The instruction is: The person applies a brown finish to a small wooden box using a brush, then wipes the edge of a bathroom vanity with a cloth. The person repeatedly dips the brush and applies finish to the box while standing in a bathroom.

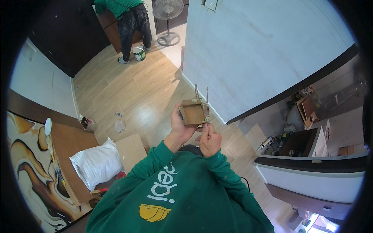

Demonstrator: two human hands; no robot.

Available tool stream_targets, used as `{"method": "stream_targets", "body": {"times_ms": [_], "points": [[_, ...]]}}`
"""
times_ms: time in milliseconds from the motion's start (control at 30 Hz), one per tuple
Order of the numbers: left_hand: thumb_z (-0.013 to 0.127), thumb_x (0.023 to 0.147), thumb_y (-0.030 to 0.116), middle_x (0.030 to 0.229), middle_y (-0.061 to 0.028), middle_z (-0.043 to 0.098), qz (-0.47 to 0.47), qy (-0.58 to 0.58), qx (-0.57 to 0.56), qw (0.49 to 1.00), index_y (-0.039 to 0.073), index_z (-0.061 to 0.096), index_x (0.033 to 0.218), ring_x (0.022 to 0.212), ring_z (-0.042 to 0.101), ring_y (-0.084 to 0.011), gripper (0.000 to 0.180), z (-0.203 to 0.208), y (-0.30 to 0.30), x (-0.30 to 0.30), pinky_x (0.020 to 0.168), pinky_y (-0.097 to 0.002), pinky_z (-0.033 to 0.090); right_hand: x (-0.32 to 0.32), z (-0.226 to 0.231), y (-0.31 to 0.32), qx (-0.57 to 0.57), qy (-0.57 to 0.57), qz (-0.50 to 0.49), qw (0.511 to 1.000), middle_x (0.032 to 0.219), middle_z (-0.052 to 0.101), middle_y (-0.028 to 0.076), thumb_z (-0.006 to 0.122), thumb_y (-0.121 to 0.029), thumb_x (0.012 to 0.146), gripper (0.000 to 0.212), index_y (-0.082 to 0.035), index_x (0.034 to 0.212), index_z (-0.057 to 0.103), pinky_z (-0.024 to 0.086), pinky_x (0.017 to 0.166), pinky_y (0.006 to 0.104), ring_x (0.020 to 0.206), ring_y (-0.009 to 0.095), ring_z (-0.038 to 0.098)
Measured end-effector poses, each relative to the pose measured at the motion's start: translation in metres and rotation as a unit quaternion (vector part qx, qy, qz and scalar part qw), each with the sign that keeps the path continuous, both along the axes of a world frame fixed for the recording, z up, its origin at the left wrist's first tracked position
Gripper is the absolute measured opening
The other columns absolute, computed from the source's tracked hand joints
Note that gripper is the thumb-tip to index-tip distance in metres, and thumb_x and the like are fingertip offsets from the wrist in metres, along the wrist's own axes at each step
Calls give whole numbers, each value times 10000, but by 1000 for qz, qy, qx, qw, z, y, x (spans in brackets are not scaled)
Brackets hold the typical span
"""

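Two hands are working on one little brown box [194, 113], holding it in front of the green sweatshirt [211, 192], up above the floor [128, 89] with the hollow side facing the head. Looks like the left hand [179, 127] is doing the steadying and the right hand [210, 140] is fiddling with the near right corner.

For doing this bit well: the left hand should probably be staying firm without squeezing hard, since the box is looking like card or thin board and its sides could be bowing in. The right is best making small moves, with the wrists staying close to the body. A loop [196, 91] and a thin rod [207, 94] are sticking up past the far edge, so keeping those from catching on the wall [233, 58] just beyond is worth it too.

As for fingers: the left ones are spread partway, wrapping the left side and underside, with the thumb up along the edge. The right ones are curling in tight, thumb and fingertips pinching that corner. Whether some separate small piece is also sitting in the pinch is too tiny to make out.
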State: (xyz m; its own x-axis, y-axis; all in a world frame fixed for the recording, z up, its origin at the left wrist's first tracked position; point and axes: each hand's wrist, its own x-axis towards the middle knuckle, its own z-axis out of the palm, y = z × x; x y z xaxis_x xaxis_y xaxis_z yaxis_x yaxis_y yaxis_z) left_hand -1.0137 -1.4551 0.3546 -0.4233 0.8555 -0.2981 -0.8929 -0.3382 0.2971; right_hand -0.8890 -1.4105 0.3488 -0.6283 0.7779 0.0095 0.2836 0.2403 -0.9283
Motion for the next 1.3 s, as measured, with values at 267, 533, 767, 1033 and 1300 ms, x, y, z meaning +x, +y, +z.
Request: {"method": "stream_targets", "body": {"times_ms": [267,533,767,1033,1300], "points": [[326,951,494,1228,-181,590,36,10,0,999,34,514,1285,1129,573,-361,598,3,4,-17,964,-517,444,14,9,17,89,95,-54,990,857,709,115,434,-235,1034,356,15,1241,582,497,532,284,576,142,648],[324,957,518,1218,-165,606,-48,44,-6,998,57,524,1299,1084,606,-359,608,22,-2,-26,900,-549,474,79,96,53,-99,166,-9,981,856,703,158,532,-92,959,351,1,1293,581,476,517,244,569,114,596],[276,972,539,1226,-175,601,-127,64,-2,990,53,513,1307,1070,614,-385,636,34,2,-25,881,-566,491,78,124,55,-118,218,61,967,918,694,271,533,-55,918,387,73,1284,533,548,570,326,610,249,681],[294,1008,509,1243,-209,579,-186,53,6,981,3,470,1329,1135,585,-407,625,45,0,-22,940,-611,478,82,153,44,-81,205,77,972,1027,670,245,546,-44,934,257,78,1139,641,541,713,322,823,222,677],[281,1006,503,1239,-204,586,-197,59,-23,978,0,488,1310,1122,594,-358,623,54,0,-14,940,-597,479,62,146,48,11,115,97,989,893,679,127,574,-62,933,186,52,1038,676,521,656,274,759,159,654]]}}
